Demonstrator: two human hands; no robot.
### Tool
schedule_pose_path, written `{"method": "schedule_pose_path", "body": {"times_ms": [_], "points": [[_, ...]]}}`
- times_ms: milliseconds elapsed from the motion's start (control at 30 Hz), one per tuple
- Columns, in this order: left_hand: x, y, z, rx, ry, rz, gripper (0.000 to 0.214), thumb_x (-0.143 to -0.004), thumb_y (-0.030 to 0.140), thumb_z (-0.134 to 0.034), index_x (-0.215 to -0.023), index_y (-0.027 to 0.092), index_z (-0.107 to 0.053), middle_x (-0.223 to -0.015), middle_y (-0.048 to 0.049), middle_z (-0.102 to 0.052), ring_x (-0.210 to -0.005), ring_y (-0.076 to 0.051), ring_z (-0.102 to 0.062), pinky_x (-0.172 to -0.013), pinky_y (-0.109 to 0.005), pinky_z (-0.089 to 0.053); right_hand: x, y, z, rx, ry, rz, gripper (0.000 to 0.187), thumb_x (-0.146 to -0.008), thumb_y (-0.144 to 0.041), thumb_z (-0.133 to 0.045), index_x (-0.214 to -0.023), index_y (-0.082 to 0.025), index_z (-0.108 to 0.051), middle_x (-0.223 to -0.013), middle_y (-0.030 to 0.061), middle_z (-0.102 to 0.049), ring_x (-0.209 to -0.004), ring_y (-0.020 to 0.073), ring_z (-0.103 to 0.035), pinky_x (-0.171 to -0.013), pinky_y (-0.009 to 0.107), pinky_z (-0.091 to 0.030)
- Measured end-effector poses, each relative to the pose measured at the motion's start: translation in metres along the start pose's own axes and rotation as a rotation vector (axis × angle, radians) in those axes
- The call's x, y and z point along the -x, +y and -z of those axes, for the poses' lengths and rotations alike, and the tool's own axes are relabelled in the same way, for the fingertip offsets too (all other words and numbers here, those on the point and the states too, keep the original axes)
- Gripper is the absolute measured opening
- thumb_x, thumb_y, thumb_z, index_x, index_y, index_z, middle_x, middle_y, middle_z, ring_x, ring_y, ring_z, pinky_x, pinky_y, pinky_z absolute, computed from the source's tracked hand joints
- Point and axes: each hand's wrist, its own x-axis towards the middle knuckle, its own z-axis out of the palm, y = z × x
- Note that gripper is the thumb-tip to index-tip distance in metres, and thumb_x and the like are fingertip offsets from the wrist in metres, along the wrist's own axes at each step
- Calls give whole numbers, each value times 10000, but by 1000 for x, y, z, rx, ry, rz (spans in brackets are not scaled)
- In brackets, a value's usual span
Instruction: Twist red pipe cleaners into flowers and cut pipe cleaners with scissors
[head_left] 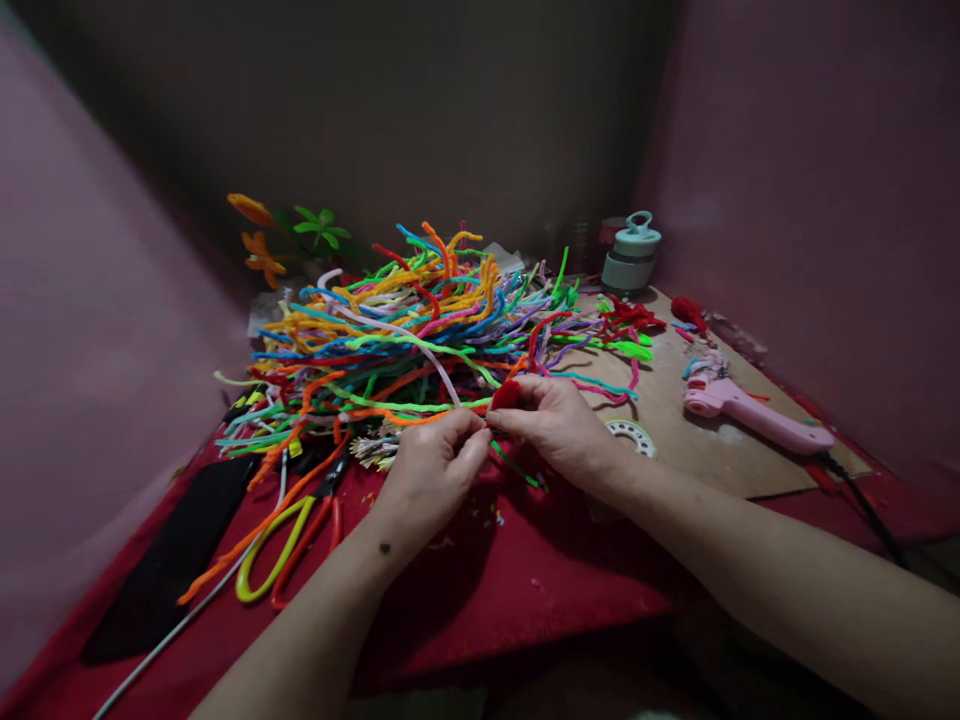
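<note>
My left hand (433, 468) and my right hand (559, 420) meet over a red cloth (525, 590), fingers pinched together. Between them sits a small red pipe-cleaner piece (505, 396), with a green stem (517, 468) running down from it. Both hands grip this piece. Just beyond the hands lies a big tangled heap of coloured pipe cleaners (405, 320). A small bundle of pale stamens (373, 450) lies left of my left hand.
Pliers with yellow and red handles (289, 545) lie at front left beside a black strip (169, 560). A pink glue gun (754, 410) and white tape ring (631, 435) rest on a cardboard sheet (712, 455). A pale green jar (631, 255) and finished pipe-cleaner flowers (262, 245) stand at the back.
</note>
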Motion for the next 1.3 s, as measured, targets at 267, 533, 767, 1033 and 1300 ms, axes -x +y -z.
{"method": "schedule_pose_path", "body": {"times_ms": [267,533,767,1033,1300], "points": [[-2,-2,-7,939,-300,285,147,-793,281,-517,-704,164,-514,-409,40,-506,-320,-79,-404,-351,-191,-329,3,3,-2,218,163,169,20,-705,-168,-589,-700,-149,-594,-650,-17,-566,-602,96,-501,-580,226,-412],[-3,-10,-1,732,-300,211,159,-813,292,-534,-778,137,-541,-569,-12,-618,-424,-63,-499,-425,-159,-369,1,2,-1,221,145,205,78,-741,-196,-571,-764,-144,-624,-696,-3,-607,-640,99,-546,-613,220,-438],[-6,-3,5,528,-326,234,206,-800,323,-539,-706,140,-541,-567,-9,-606,-437,-71,-485,-449,-181,-368,-2,1,2,56,151,173,166,-763,-274,-567,-801,-153,-674,-708,14,-656,-656,118,-589,-647,246,-463],[-15,-4,30,311,62,123,214,-749,370,-590,-755,157,-607,-564,37,-512,-514,-80,-427,-476,-182,-321,-9,6,4,-19,295,215,301,-843,-404,-444,-895,-158,-609,-667,-8,-588,-573,86,-516,-548,198,-400],[-62,55,20,-6,97,-102,219,-711,380,-589,-729,166,-629,-529,47,-488,-466,-74,-394,-431,-184,-294,18,7,-26,782,-212,475,183,-771,-204,-460,-625,-157,-560,-631,11,-617,-572,114,-505,-513,221,-335]]}}
